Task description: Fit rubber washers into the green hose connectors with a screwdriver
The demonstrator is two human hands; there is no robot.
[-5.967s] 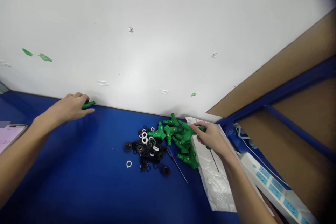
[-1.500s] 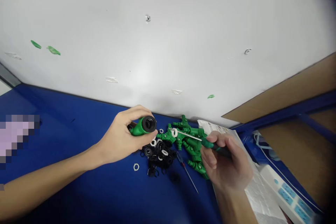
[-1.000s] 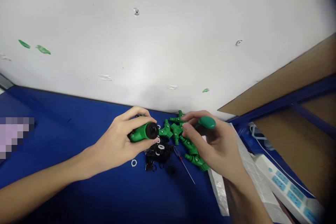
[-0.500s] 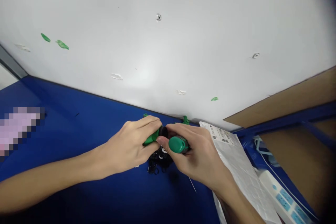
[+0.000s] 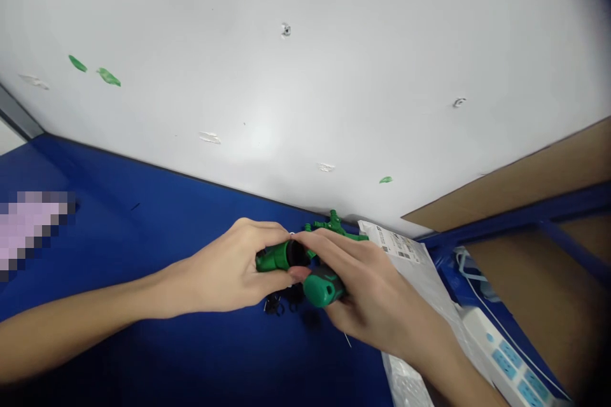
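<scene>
My left hand (image 5: 233,267) is closed round a green plastic tube-shaped part (image 5: 275,257) with a black end (image 5: 298,254). Held in my right hand (image 5: 367,286) is a screwdriver (image 5: 322,287) with a green and black handle, its butt tilted towards me. The thumb and forefinger of that hand also touch the black end, so both hands meet there. A thin metal shaft shows below my right hand. Under the hands lie several small black parts (image 5: 274,304), partly hidden. Behind my right hand are green branched plastic pieces (image 5: 337,224).
A white padded mailer (image 5: 405,261) lies right of my hands, with a white power strip (image 5: 510,356) and cable beyond it. The blue tabletop (image 5: 157,216) meets a white panel (image 5: 334,76) at the back. Cardboard (image 5: 534,172) stands at right; a blurred pinkish patch is at far left.
The green part has turned more level and shows more of its side. The screwdriver handle has shifted slightly down, and more of the green pieces behind show. The view has shifted a little.
</scene>
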